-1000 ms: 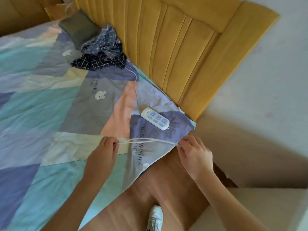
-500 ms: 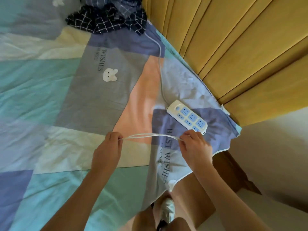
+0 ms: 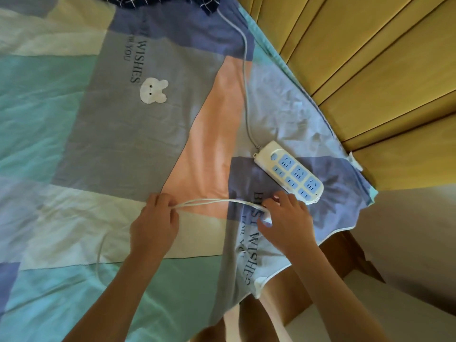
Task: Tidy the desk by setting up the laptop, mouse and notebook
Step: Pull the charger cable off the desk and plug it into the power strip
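Note:
A thin white cable [image 3: 214, 201] is doubled into a loop and stretched between my two hands over a patchwork bedsheet [image 3: 74, 124]. My left hand [image 3: 154, 225] pinches one end of the loop; a strand trails down from it over the sheet. My right hand [image 3: 287, 220] holds the other end, where a small white plug shows under the fingers. A white power strip [image 3: 290, 172] with blue sockets lies just beyond my right hand. No laptop, mouse or notebook is in view.
The power strip's grey cord [image 3: 245, 77] runs up toward dark checked cloth [image 3: 158, 2] at the top edge. A yellow padded headboard [image 3: 357, 58] borders the bed on the right. The bed corner overhangs a wooden frame [image 3: 345, 255] near my legs.
The view has tilted down and closer to the bed. Both hands keep the looped cable taut, and my right hand has come nearer to the power strip.

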